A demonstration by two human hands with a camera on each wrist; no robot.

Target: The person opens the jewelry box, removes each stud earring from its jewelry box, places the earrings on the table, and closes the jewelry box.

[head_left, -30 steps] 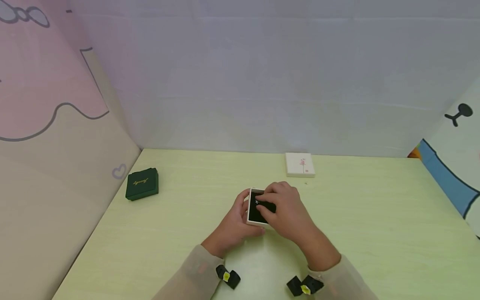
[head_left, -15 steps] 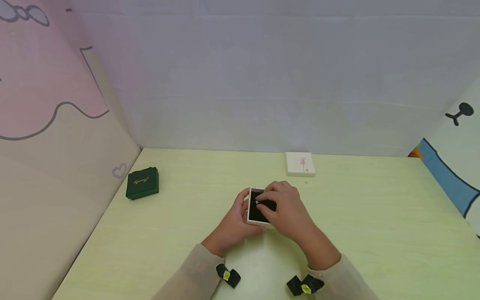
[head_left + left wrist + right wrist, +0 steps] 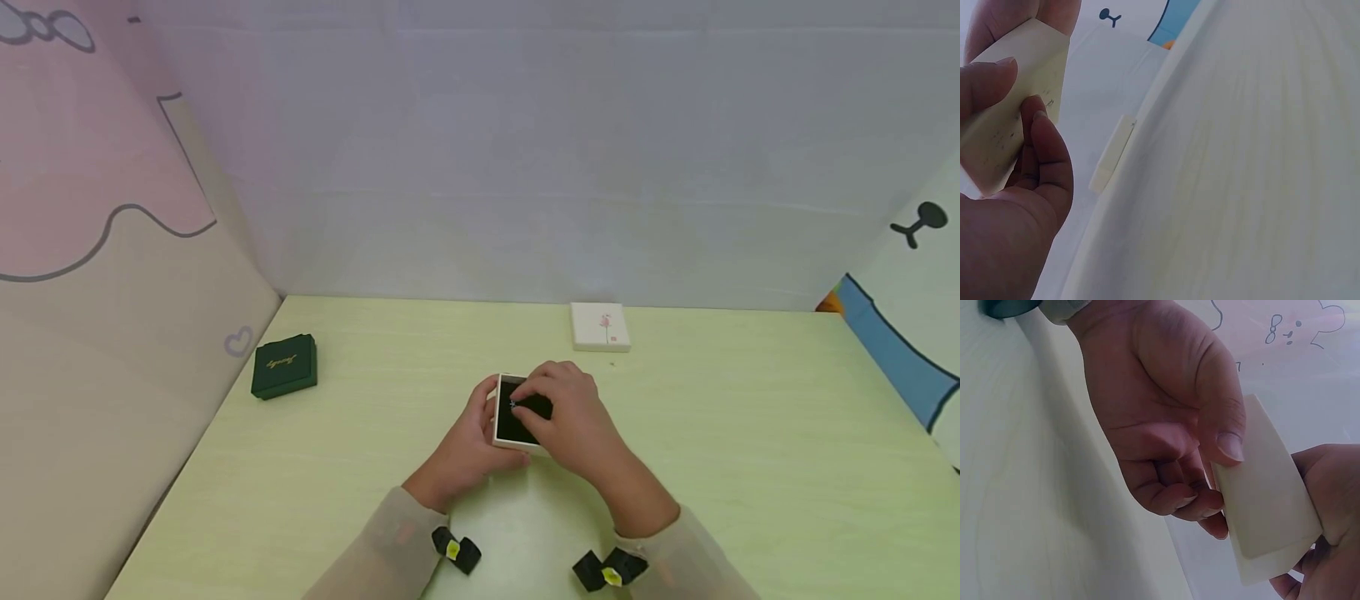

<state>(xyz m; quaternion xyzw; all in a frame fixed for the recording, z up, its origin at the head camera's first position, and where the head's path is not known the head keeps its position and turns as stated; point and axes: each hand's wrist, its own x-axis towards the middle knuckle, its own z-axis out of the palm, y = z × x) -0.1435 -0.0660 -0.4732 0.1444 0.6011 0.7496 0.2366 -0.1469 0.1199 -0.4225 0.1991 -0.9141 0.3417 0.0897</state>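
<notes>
My left hand (image 3: 468, 446) grips a small open white box (image 3: 517, 448) with a black lining (image 3: 513, 429), above the middle of the table. Its thumb and fingers hold the sides and underside; in the left wrist view dark marks show on the box's pale bottom (image 3: 1004, 140). From the right, my right hand (image 3: 570, 417) reaches over the box. Its thumb and index fingertip pinch a tiny silvery star-like piece (image 3: 513, 404) at the black lining. The right wrist view shows the box's outer wall (image 3: 1272, 494) but not the silvery piece.
A white square lid (image 3: 600, 327) with a pink flower print lies near the table's back edge. On the far left sits a dark green box (image 3: 285, 367) with gold lettering. Printed cloth walls (image 3: 480, 167) enclose the pale table (image 3: 750, 433).
Both hands stay almost in place around the white box. The silvery piece between the right fingertips shows at a slightly different angle; the other boxes have not moved.
</notes>
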